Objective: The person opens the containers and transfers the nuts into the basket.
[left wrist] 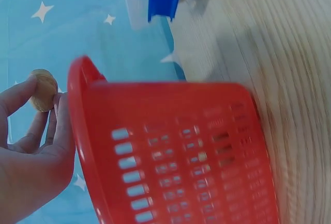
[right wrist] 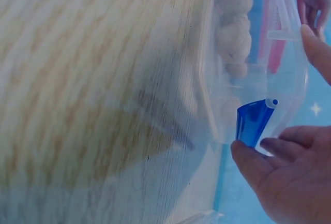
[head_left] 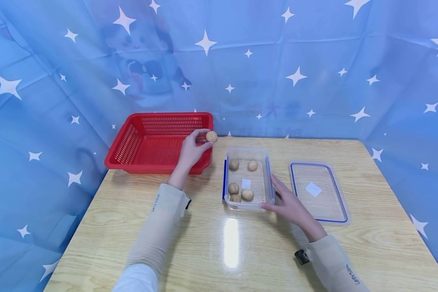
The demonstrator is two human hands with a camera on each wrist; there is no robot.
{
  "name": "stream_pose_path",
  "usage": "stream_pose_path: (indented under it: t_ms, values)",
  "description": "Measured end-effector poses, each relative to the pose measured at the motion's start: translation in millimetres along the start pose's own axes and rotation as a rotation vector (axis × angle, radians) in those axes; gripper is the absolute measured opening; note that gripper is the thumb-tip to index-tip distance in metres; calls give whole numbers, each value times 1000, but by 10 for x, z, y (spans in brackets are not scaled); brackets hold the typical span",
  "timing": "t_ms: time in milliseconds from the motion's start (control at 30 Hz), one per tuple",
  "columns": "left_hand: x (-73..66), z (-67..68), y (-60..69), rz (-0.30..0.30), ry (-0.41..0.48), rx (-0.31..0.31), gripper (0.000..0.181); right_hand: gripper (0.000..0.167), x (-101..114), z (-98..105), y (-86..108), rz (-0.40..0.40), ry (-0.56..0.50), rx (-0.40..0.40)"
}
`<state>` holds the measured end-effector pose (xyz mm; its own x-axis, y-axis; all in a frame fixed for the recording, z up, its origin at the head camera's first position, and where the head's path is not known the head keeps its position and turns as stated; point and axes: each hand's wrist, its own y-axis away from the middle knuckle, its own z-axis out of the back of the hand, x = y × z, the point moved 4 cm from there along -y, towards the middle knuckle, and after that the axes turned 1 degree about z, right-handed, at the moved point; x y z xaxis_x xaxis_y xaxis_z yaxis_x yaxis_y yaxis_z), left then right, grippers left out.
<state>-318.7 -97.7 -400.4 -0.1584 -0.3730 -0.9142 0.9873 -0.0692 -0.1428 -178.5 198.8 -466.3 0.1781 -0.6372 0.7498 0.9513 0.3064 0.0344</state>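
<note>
My left hand [head_left: 192, 152] pinches a tan walnut [head_left: 211, 136] between thumb and fingertips, above the right rim of the red basket [head_left: 157, 167]. The left wrist view shows this walnut [left wrist: 44, 90] clearly, just beyond the basket's edge. A clear plastic container [head_left: 247, 152] with blue latches stands open right of the basket. Several walnuts [head_left: 252, 165] lie in it, most toward its left and near side. At its near right corner, my right hand [head_left: 290, 205] touches the container with fairly straight fingers along the right side and thumb at the front. The right wrist view shows a fingertip by a blue latch [right wrist: 253, 123].
Right of the container, its clear lid [head_left: 319, 194] with a blue seal lies on the wooden table [head_left: 200, 247]. A blue curtain [head_left: 255, 89] with white stars hangs directly behind the table and along both sides.
</note>
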Motion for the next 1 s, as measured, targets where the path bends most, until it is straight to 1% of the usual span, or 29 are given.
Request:
stream_pose_path:
  t_ms: [200, 367, 667, 833, 1000]
  values:
    - [110, 155, 4, 51, -5, -12, 49, 104, -7, 3, 6, -4, 7, -2]
    - [172, 259, 10, 72, 10, -17, 49, 104, -11, 2, 6, -4, 7, -1]
    - [272, 439, 4, 68, -18, -48, 46, 104, -33, -8, -3, -3, 2, 2]
    - [310, 517, -11, 66, -37, -70, 46, 104, -38, -7, -2, 4, 3, -3]
    - [353, 585, -15, 89, -51, -79, 45, 104, -43, -10, -3, 4, -2, -3]
